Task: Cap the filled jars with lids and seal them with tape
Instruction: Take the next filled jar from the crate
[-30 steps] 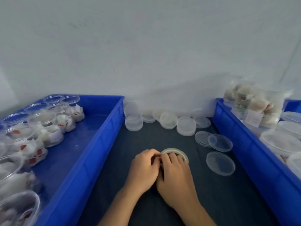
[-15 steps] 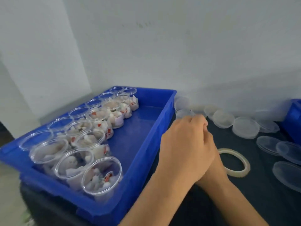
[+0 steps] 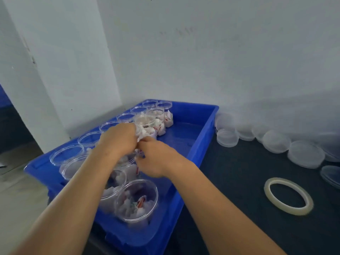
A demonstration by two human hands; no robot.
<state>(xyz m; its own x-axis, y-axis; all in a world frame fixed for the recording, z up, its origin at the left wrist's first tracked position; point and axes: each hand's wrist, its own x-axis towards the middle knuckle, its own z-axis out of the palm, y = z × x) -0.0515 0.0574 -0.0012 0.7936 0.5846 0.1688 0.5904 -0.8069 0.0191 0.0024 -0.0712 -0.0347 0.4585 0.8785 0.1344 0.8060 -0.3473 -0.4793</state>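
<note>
Reaching into the blue bin (image 3: 195,137) with both hands — left hand (image 3: 118,138) and right hand (image 3: 156,159) meeting over the middle of the two rows of clear jars (image 3: 137,199). Looking like the pick-up step: fetching one filled jar to bring over to the dark table (image 3: 239,172) for capping. Fingers of both hands curling in around something white among the jars, possibly a jar or its wrapped contents — too blurred and too hidden behind the hands to tell what, or how firmly. Sitting uncapped, every jar in view, open rims up. Waiting well apart on the table: the tape roll (image 3: 288,196), lying flat and untouched, and the stacked lids (image 3: 227,137) along the wall. Calling next, probably, for lifting a single jar upright past its close neighbours without tipping them, then setting it down near the lids.
</note>
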